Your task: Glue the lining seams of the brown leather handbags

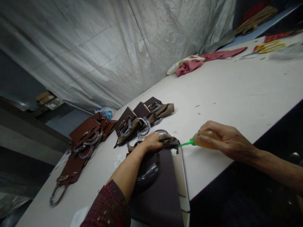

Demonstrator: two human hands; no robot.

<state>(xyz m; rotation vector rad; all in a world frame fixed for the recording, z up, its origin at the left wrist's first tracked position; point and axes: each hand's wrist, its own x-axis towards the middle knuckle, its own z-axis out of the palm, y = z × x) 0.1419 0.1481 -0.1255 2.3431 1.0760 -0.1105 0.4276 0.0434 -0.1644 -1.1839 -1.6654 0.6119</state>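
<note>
My left hand (153, 142) is closed on the folded taupe lining (169, 139) at the top of a dark brown bag piece (158, 189) that lies on the white table (224, 91). My right hand (223, 138) grips a small amber squeeze bottle (201, 141). Its green nozzle (186, 143) points left and its tip touches the edge of the lining beside my left hand. A plastic-wrapped handle (148, 175) lies on the bag piece under my left forearm.
Several brown bag parts with wrapped ring handles lie left of my hands: one group (142, 119) close by, another (81, 142) nearer the table's left edge. Pink cloth (189, 66) and yellow-handled scissors (270, 47) sit at the far side. A grey tarp (106, 47) hangs behind.
</note>
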